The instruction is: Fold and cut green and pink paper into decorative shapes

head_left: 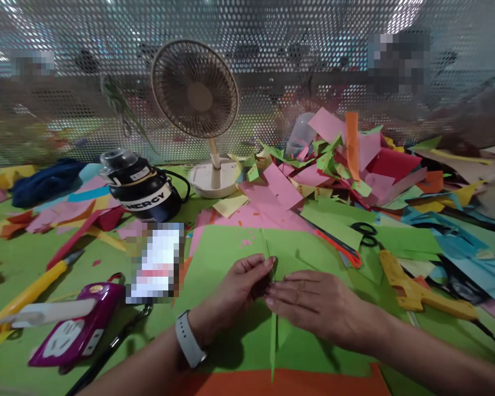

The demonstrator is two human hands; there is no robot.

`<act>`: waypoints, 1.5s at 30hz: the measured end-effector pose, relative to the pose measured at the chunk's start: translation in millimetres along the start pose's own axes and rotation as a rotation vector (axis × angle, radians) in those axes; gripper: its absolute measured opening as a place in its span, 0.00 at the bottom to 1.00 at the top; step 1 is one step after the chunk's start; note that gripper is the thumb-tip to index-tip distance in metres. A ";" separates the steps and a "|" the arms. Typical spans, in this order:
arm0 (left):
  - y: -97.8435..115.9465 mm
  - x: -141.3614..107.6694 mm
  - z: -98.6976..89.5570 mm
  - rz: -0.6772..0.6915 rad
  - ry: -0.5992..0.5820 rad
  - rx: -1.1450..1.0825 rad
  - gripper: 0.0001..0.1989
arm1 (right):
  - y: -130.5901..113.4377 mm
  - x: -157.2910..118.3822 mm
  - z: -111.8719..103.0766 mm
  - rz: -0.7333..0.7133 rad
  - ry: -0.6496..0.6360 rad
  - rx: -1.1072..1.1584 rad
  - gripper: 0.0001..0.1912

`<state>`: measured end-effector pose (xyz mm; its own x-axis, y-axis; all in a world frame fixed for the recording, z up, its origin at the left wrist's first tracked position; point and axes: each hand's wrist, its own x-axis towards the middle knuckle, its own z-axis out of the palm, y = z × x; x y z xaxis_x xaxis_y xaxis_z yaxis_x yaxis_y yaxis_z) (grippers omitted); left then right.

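Observation:
A green sheet of paper lies in front of me with a thin raised edge or fold running down its middle. My left hand, with a pale watch strap on its wrist, is closed in a pinch on that raised edge, thumb and forefinger together. Opposite it, my right hand lies with its fingers stretched out, their tips touching the edge just below the left fingers. The right thumb is hidden. Under the green sheet, orange paper shows at the front.
Scissors, an orange-edged cutter and a yellow glue gun lie to the right. A phone, purple device and black bottle stand left. Behind are a fan and heaped paper scraps before a perforated screen.

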<state>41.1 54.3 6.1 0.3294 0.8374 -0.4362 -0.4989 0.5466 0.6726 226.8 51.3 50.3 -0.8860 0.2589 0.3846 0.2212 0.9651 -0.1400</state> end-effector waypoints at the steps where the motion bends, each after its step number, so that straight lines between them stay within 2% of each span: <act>1: -1.3 -0.5 0.8 0.026 -0.010 0.010 0.18 | 0.7 -1.2 2.1 0.009 0.029 0.025 0.17; 4: -2.9 -4.0 4.5 0.097 -0.036 0.078 0.16 | 2.8 -6.2 10.7 0.110 0.137 0.104 0.16; 7: -4.3 -9.1 5.6 0.172 -0.047 0.206 0.16 | 2.6 -9.3 16.6 0.328 0.171 0.182 0.12; 10: -7.7 -14.4 1.9 0.209 -0.072 0.256 0.16 | -0.1 -9.0 16.4 0.518 0.199 0.209 0.13; 13: -9.9 -19.2 -0.5 0.244 -0.158 0.233 0.21 | -2.3 -8.3 14.9 0.587 0.235 0.143 0.13; 16: -8.7 -21.8 3.8 0.300 -0.241 0.317 0.19 | -2.7 -8.4 15.6 0.592 0.258 0.038 0.12; 20: -7.6 -20.0 12.3 0.292 -0.118 0.413 0.10 | -1.9 -6.8 18.2 0.540 0.226 -0.013 0.10; 24: -9.4 -16.4 12.7 0.268 -0.034 0.431 0.17 | 1.3 -4.3 20.6 0.515 0.160 0.005 0.11; 27: -10.6 -14.0 9.4 0.273 0.052 0.445 0.21 | 4.5 -4.7 20.3 0.496 0.145 -0.014 0.18; 29: -10.9 -12.2 7.8 0.284 0.114 0.381 0.22 | 6.2 -6.0 17.5 0.501 0.216 -0.024 0.23; 31: -11.0 -10.4 7.6 0.292 0.168 0.243 0.22 | 7.7 -7.3 13.0 0.567 0.361 0.002 0.24; 33: -11.0 -9.1 8.9 0.283 0.211 0.096 0.21 | 9.6 -8.2 9.3 0.713 0.492 0.120 0.23; 34: -10.9 -8.9 10.0 0.271 0.230 0.037 0.20 | 10.6 -8.4 8.6 0.798 0.516 0.232 0.23; 37: -10.9 -9.8 14.3 0.215 0.271 -0.062 0.19 | 13.7 -8.7 13.2 0.986 0.411 0.724 0.22; 40: -11.4 -11.3 17.5 0.199 0.284 -0.085 0.18 | 15.2 -8.5 22.9 1.029 0.333 1.104 0.18; 45: -13.0 -9.5 17.1 0.186 0.322 -0.145 0.17 | 15.7 -6.2 27.9 1.055 0.410 1.225 0.16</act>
<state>58.2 39.1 11.7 -0.0335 0.8679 -0.4955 -0.6423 0.3611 0.6760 224.4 63.8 20.2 -0.3638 0.9164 -0.1671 0.0084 -0.1762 -0.9843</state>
